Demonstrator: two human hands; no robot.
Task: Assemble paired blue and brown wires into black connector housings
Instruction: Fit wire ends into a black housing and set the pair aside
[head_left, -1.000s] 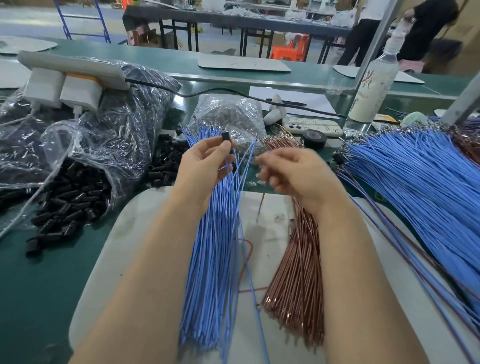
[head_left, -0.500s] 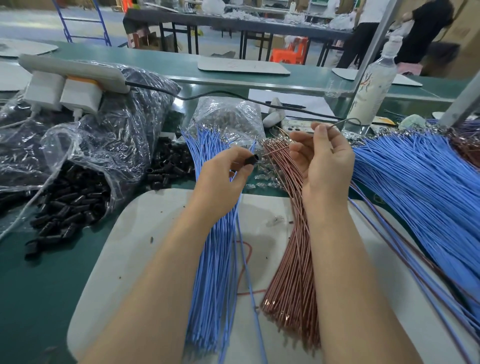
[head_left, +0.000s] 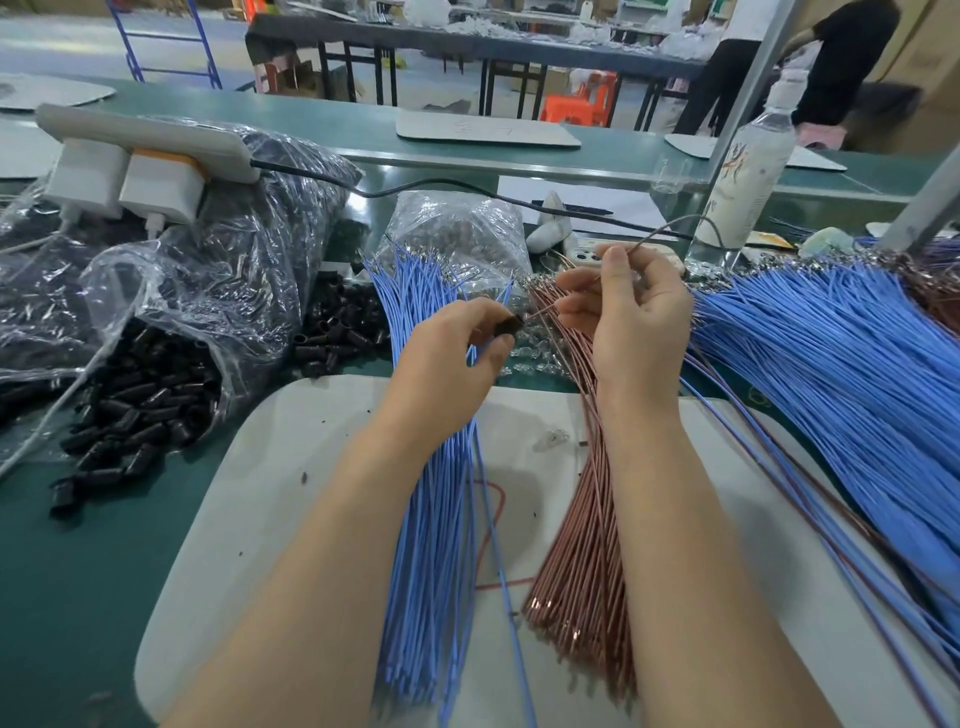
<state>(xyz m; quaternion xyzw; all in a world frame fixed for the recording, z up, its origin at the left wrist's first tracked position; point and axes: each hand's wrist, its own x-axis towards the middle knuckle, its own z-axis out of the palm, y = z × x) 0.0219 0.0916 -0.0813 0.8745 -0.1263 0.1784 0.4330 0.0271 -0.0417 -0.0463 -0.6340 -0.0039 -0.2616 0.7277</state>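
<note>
My left hand (head_left: 457, 353) pinches a small black connector housing (head_left: 510, 327) between thumb and fingers, above a bundle of loose blue wires (head_left: 436, 545). My right hand (head_left: 631, 317) pinches a single brown wire (head_left: 543, 312) whose tip points at the housing's opening, almost touching it. That wire's far end arcs up past my fingertips. A bundle of brown wires (head_left: 582, 571) lies under my right wrist on the white mat (head_left: 291, 493).
Loose black housings (head_left: 140, 421) spill from a clear bag at the left, and more lie in a pile (head_left: 337, 327) near the blue wires. A large heap of finished blue and brown wires (head_left: 841, 395) fills the right. A plastic bottle (head_left: 748, 171) stands behind.
My right hand lifted one brown wire out of its bundle and brought its tip to the housing. My left hand lowered and turned the housing sideways toward it.
</note>
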